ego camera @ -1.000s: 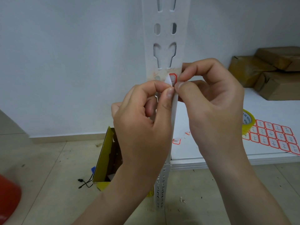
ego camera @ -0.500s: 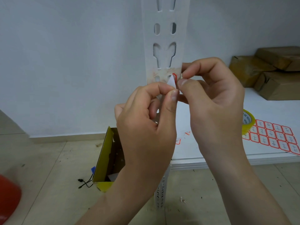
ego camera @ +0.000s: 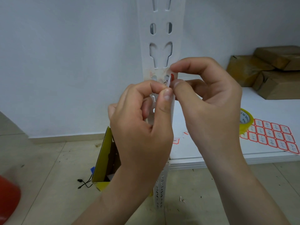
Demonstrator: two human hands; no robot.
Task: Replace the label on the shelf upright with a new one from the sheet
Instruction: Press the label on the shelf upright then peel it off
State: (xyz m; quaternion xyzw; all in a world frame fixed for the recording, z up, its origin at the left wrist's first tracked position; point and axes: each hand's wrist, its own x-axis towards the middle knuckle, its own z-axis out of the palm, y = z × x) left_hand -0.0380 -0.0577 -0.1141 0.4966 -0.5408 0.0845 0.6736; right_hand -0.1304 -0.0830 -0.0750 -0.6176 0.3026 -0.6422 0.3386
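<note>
fingertips of the left hand (ego camera: 141,125) and right hand (ego camera: 209,101) pinched a small red-edged label (ego camera: 170,79), half peeled off the shelf upright (ego camera: 160,34). paper-thin, limp and sticky, it looked likely to tear; best gripped at its loose corner.

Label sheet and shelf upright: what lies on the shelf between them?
In the head view, the yellow tape roll sits at the label sheet's left edge; the right hand hides most of the rest, up to the shelf upright.
</note>
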